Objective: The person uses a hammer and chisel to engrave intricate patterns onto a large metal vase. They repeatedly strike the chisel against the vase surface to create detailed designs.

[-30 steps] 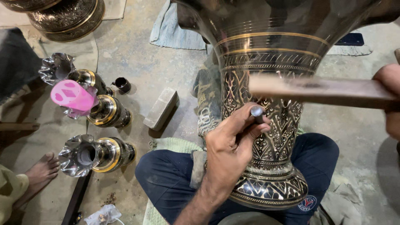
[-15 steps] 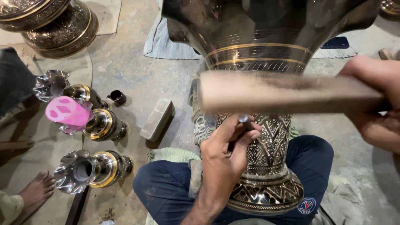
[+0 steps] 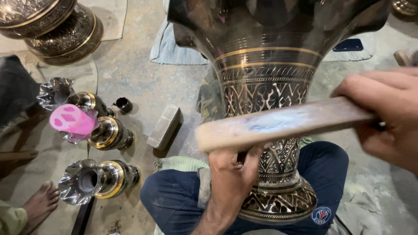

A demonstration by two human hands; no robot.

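A tall dark metal vase (image 3: pixel 270 95) with gold bands and engraved patterns stands upright between my legs. My left hand (image 3: pixel 233 174) presses against its lower neck and grips a thin metal chisel, whose tip is hidden behind the stick. My right hand (image 3: pixel 385 117) holds a flat wooden stick (image 3: pixel 283 124), blurred, lying across the vase just above my left hand.
Three smaller fluted vases (image 3: pixel 93 180) lie on the concrete floor at left, one with a pink cap (image 3: pixel 72 119). A grey block (image 3: pixel 164 127) lies beside them. A large engraved vessel (image 3: pixel 52 26) sits at top left. Another person's bare foot (image 3: pixel 39 202) shows at bottom left.
The wooden stick has swung down from above onto the chisel held by my left hand. My right hand came further into view. The view has drifted slightly.
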